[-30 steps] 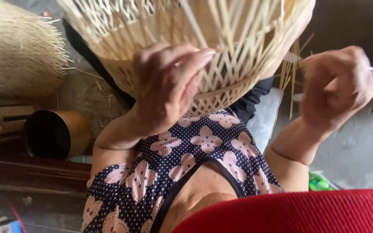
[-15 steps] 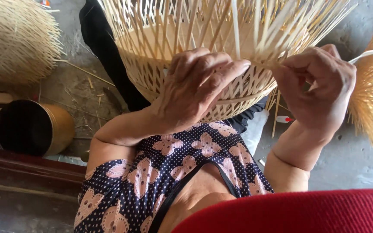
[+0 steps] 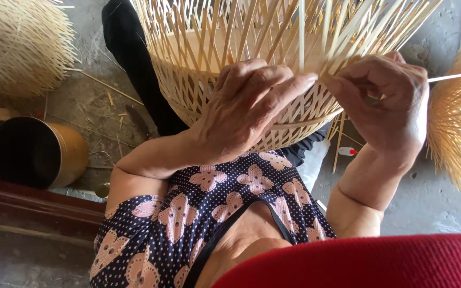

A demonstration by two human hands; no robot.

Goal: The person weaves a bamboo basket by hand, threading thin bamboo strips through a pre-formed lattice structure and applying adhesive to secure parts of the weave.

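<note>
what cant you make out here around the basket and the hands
Head view only:
- Top of the woven basket: cut off by the upper edge.
- Left hand palm and what it presses: hidden by its own back.
- Right hand fingertips: curled under, grip unclear.
- Small white item on the floor: too small.
- Dark can inside: in shadow.

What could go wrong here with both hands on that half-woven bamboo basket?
1. The loose strip ends fan out past the right hand; they could poke or cut fingers.
2. The left hand only presses flat on the basket wall, with no closed grip, so the basket might roll off the lap.
3. The thin strip pinched in the right hand could snap if bent sharply.
</note>
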